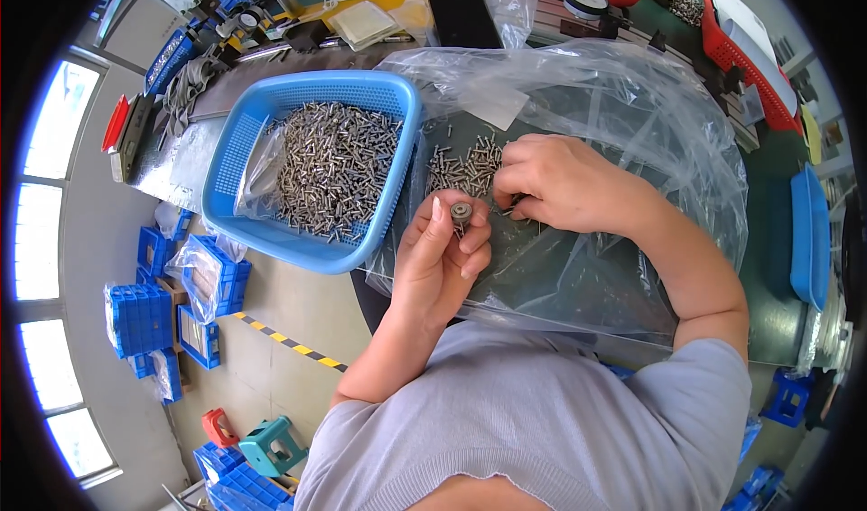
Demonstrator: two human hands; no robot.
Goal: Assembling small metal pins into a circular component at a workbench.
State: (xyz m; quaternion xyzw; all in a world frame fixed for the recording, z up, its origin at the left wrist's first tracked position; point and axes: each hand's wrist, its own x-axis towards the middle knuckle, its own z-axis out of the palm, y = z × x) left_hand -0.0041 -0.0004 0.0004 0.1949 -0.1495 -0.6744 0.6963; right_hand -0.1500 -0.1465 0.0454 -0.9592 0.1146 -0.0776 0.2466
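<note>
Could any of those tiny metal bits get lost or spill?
Maybe. The loose small metal parts lie on a crinkly clear plastic bag, so a nudge from the right hand might scatter them. The left hand pinches a small round gauge by fingertips only; it could slip. The blue basket seems to overhang the bench edge and might tip.

Small round metal part, pinched upright above loose screws.

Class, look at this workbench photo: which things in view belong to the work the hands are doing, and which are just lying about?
In use:
left hand holding a small round metal part
right hand on the loose screws
clear plastic bag
blue basket of screws

Lying about:
black phone
dial gauge
red trays
blue floor crates
</note>
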